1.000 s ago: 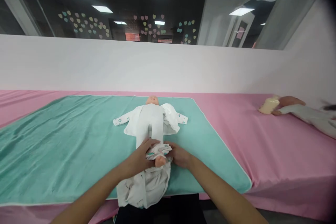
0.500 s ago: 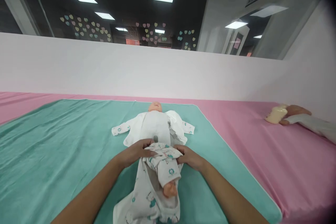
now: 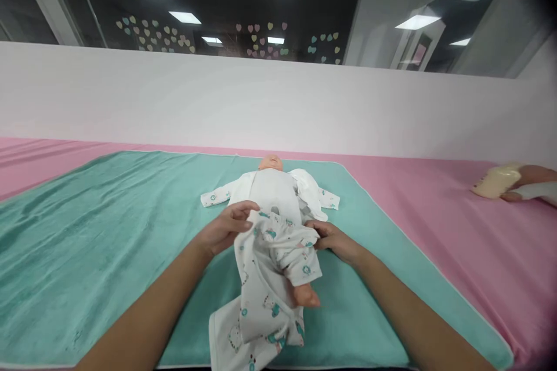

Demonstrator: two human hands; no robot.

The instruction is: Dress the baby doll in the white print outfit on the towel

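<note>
A baby doll [image 3: 270,163] lies on its back, head away from me, in a white top [image 3: 274,188] with printed sleeves. White baby pants [image 3: 267,249] with a teal print are bunched over its lower body. One bare foot [image 3: 307,295] sticks out of the right pant leg; the other leg of the pants lies loose towards me, and the doll's other foot is hidden. My left hand [image 3: 224,229] holds the left edge of the waistband between thumb and fingers. With curled fingers, my right hand [image 3: 335,242] grips the waistband's right side.
The doll lies on a teal cloth [image 3: 143,255] over a pink sheet [image 3: 439,208]. A pale yellow bottle [image 3: 496,181] lies at the far right beside another doll's limb [image 3: 537,174] in white clothing. A white wall [image 3: 243,101] with a window above borders the back.
Both hands have spread the waistband wider. The bare foot and its pant leg have swung to the right. The camera view has tilted slightly down and shifted left.
</note>
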